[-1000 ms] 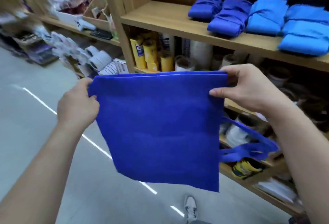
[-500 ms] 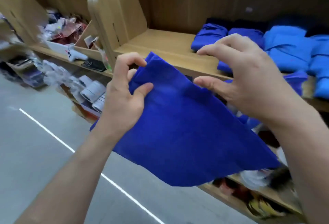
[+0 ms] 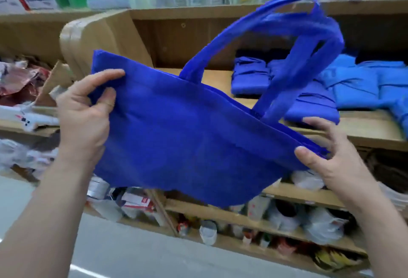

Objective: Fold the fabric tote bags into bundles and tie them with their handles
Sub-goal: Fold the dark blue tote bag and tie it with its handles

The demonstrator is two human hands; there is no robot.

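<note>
The blue tote bag [image 3: 187, 141] is held in the air between both hands. Its left corner is pinched by the left hand [image 3: 86, 112], its right end by the right hand [image 3: 326, 163]. The handles [image 3: 283, 83] are arched above the right hand. Folded bundles [image 3: 249, 79] are seen on the shelf [image 3: 364, 127] beyond.

one tote bag [image 3: 187, 141], two handles [image 3: 284, 79], two hands [image 3: 84, 110]

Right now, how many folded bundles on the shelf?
4: dark blue bundle leftmost, second dark blue bundle behind the bag handles, two light blue bundles at right. More may be hidden.
</note>
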